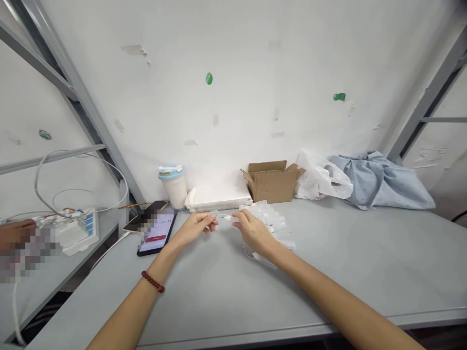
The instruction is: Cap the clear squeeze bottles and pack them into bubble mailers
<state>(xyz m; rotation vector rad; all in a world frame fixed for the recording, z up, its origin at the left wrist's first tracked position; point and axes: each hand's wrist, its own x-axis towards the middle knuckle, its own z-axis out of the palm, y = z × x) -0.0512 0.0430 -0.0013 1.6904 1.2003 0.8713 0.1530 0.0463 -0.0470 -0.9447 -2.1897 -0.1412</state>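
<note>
One held cord (227, 218); two phones (166, 228), one cup (174, 189), one box (272, 188)

White piece (228, 218) partly hidden by right hand (252, 231)

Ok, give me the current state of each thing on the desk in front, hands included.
Left hand: pinching a small pale item
Right hand: pinching a small white piece
Thin cord: curved between the hands
Cup: upright, lidded
Cardboard box: upright, flaps open
Nearer phone: screen lit
Farther phone: screen dark
Plastic bag: crumpled
Blue cloth: bunched up
White stack: lying flat
Clear plastic pieces: loosely piled
</note>
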